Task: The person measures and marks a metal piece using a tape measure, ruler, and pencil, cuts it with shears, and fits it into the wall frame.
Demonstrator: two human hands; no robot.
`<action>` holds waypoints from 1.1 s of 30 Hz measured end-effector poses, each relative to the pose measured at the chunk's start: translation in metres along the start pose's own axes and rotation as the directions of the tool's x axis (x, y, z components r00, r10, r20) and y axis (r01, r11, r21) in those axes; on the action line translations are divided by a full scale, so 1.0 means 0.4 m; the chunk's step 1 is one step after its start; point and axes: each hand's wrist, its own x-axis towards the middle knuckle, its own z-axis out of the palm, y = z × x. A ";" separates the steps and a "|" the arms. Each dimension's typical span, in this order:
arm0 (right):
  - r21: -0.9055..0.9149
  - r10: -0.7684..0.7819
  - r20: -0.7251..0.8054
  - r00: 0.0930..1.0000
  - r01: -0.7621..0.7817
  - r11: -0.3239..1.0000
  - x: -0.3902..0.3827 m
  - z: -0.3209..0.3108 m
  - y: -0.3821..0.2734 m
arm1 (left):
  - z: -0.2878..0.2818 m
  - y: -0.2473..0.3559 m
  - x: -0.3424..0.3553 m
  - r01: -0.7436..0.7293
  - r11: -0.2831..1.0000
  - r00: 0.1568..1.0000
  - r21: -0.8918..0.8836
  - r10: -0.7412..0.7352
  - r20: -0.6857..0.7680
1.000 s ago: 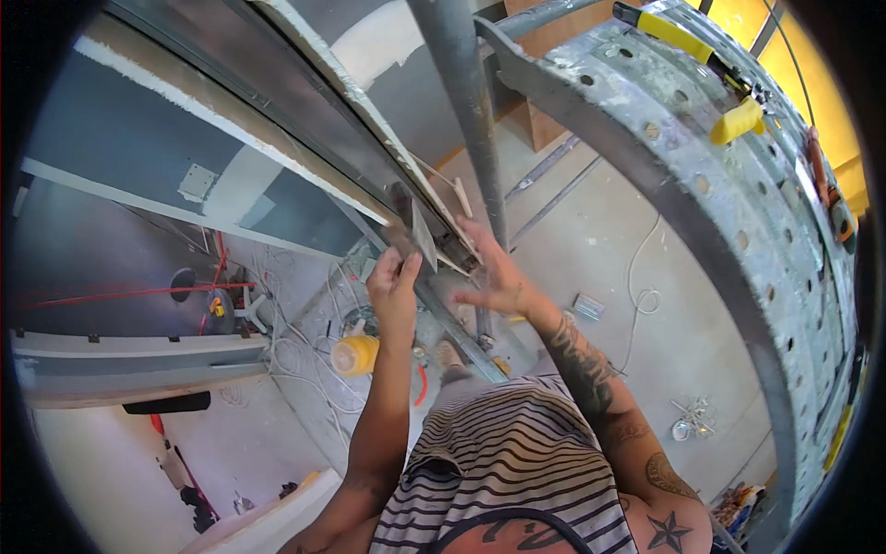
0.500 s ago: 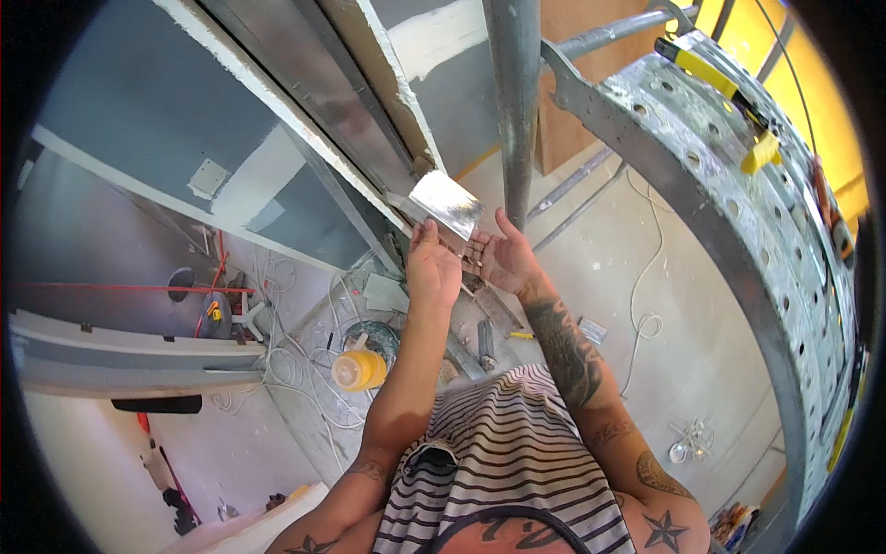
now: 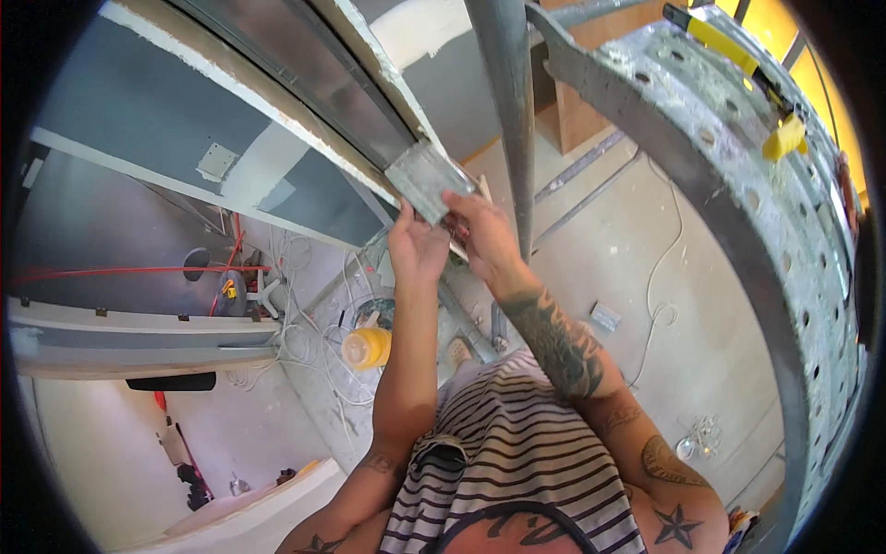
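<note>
A flat rectangular piece of grey metal (image 3: 421,181) is tilted in front of the open end of a metal-lined wall frame (image 3: 305,69). My right hand (image 3: 484,235) grips its near right corner, thumb on top and fingers curled beneath. Close by the plate's near left edge, my left hand (image 3: 417,249) is palm up with its thumb stretched out. Its fingertips come close to my right fingers, and I cannot tell whether they touch the plate.
A scaffold pole (image 3: 506,111) rises just beyond my right hand. On the right is a perforated metal scaffold deck (image 3: 692,120) with yellow-handled tools on it. Below are a yellow bucket (image 3: 366,348), loose white cables (image 3: 295,332) and a small grey block (image 3: 605,316). Grey wallboard (image 3: 175,111) stands at left.
The metal plate has passed from my left hand's grip to my right hand's and turned, showing a duller face. My left thumb has come off it. The view has shifted slightly.
</note>
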 end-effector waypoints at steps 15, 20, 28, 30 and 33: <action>-0.064 -0.220 -0.211 0.952 0.211 0.975 0.032 0.118 0.071 | -0.296 0.179 -0.258 0.348 0.846 0.937 0.404 -0.296 -0.187; -0.024 -0.222 -0.173 0.960 0.222 0.975 0.069 0.145 0.056 | -0.275 0.247 -0.256 0.348 0.824 0.938 0.448 -0.307 -0.163; -0.020 -0.289 -0.218 0.932 0.292 0.956 0.123 0.163 0.048 | -0.216 0.224 -0.257 0.357 0.836 0.926 0.418 -0.259 -0.273; -0.077 -0.289 -0.214 0.933 0.279 0.957 0.122 0.189 0.053 | -0.193 0.230 -0.251 0.301 0.812 0.946 0.501 -0.186 -0.267; -0.129 -0.278 -0.211 0.937 0.255 0.958 0.113 0.209 0.052 | -0.160 0.244 -0.222 0.124 0.765 0.988 0.632 -0.037 -0.149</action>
